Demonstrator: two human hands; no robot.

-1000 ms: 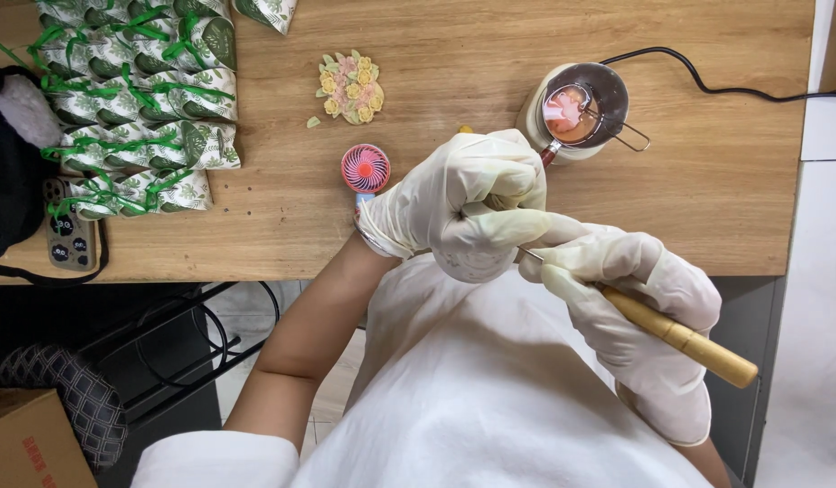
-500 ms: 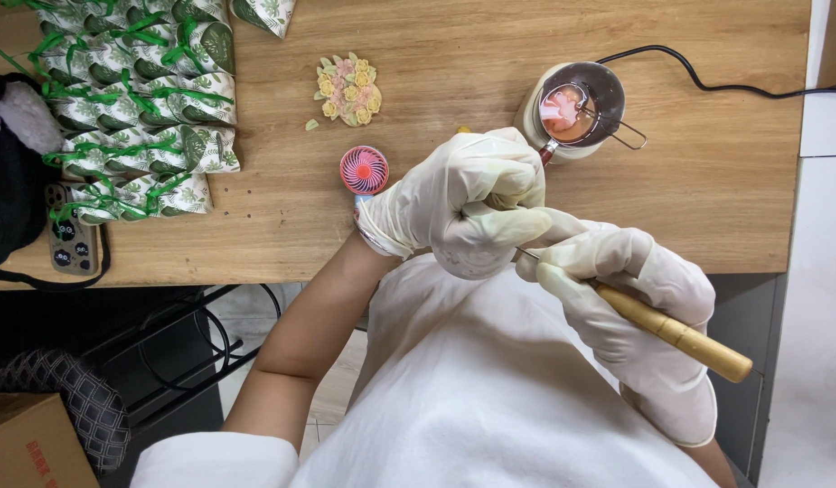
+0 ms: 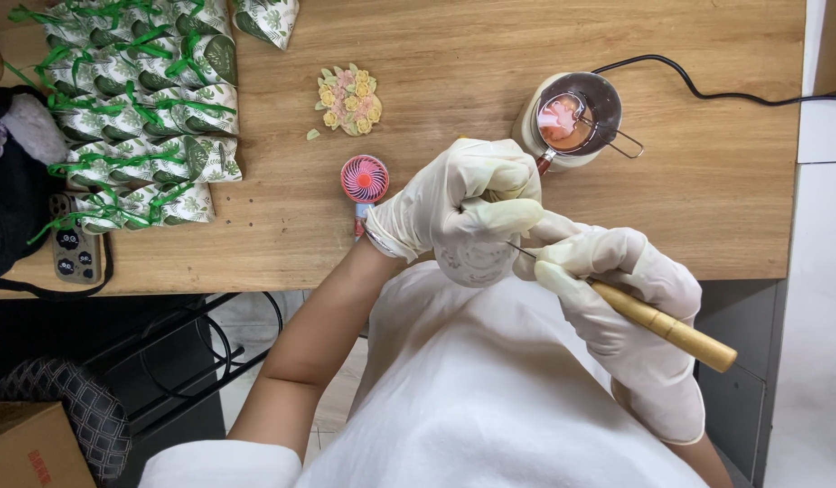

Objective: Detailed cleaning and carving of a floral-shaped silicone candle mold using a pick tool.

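White and patterned, the small round mould sits in my left hand just in front of my chest, over the near edge of the wooden table. Compared with a second ago almost nothing has shifted: the mould is in the same spot, and my right hand has only crept slightly, so the thin metal tip of the wooden-handled pick now lies right against the mould's rim. I read that as fine picking work going on steadily, with no change of grip. My left fingers are curled shut around the top of the mould, the index finger laid flat across it. My right fingers are pinched tight on the front of the pick's handle, pen-fashion, while the butt of the handle sticks out behind my wrist. Both hands wear pale gloves. Just beyond my left hand stands a little pink fan, and to its right a small metal pot of pinkish liquid with a black cord trailing away. Farther off lies a cluster of pastel flower pieces, and at the left side rows of green-ribboned packets.
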